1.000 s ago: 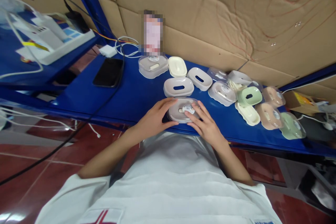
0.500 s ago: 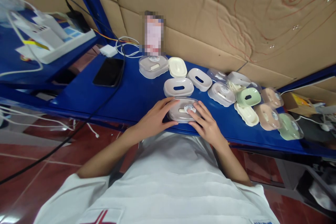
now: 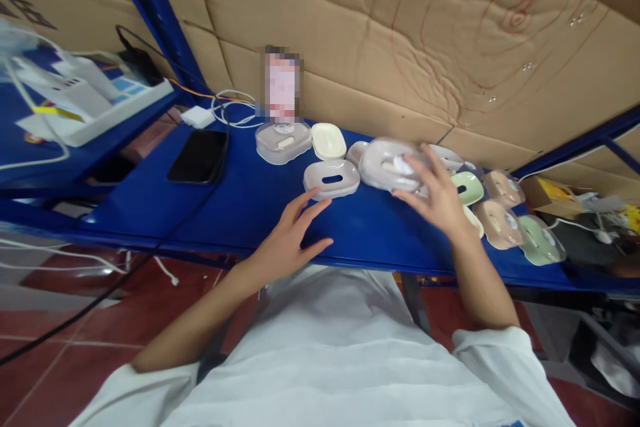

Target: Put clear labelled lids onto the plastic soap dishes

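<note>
My right hand [image 3: 435, 193] grips a greyish soap box [image 3: 385, 163] with a clear lid and a round sticker, held above the other pieces and slightly blurred. My left hand [image 3: 295, 233] holds nothing; its fingers are apart over the blue shelf [image 3: 240, 213], close to a grey slotted tray [image 3: 333, 180]. Behind that tray lies a cream dish [image 3: 329, 141]. Left of it sits another lidded grey soap box [image 3: 283, 141]. A further grey piece [image 3: 356, 152] is partly hidden by the box in my right hand.
To the right stand a green slotted tray [image 3: 467, 188], peach boxes [image 3: 499, 223] and a green box [image 3: 543, 240]. A black phone [image 3: 197, 157] lies at left, crossed by a black cable. A blurred-out upright screen [image 3: 283, 87] leans near the cardboard wall [image 3: 350, 27].
My right hand has carried the grey soap box up and to the right, away from the shelf's front edge. My left hand has let go of it and opened.
</note>
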A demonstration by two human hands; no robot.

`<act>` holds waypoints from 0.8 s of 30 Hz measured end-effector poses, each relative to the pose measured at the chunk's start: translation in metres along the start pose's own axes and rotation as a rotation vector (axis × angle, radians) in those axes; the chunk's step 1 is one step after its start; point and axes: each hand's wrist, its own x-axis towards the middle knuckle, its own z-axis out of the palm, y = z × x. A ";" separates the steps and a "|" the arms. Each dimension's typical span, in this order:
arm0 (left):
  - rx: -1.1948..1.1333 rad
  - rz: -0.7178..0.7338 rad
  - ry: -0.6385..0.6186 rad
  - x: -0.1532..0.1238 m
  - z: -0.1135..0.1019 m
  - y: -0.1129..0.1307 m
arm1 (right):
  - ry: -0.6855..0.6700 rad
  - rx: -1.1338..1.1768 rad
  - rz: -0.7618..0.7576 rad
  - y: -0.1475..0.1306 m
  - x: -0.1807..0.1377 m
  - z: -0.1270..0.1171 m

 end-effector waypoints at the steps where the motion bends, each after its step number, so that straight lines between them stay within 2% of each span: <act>1: 0.062 -0.001 0.014 0.001 0.002 0.001 | 0.011 -0.059 0.046 0.018 0.015 -0.001; 3: 0.198 -0.014 0.026 0.003 0.006 0.003 | -0.027 -0.137 0.079 0.049 0.044 0.004; 5: 0.298 -0.039 0.003 0.005 0.010 0.004 | -0.098 -0.162 0.080 0.067 0.071 0.016; 8: 0.313 -0.051 -0.021 0.005 0.012 0.004 | -0.153 -0.127 0.082 0.072 0.100 0.037; 11: 0.278 -0.031 0.014 0.004 0.009 0.003 | -0.180 -0.086 0.105 0.067 0.118 0.051; 18: 0.233 0.006 -0.011 0.003 0.004 0.003 | -0.233 -0.086 0.001 0.063 0.128 0.069; 24: 0.240 0.005 0.003 0.003 0.005 0.005 | -0.333 -0.014 0.125 0.075 0.120 0.080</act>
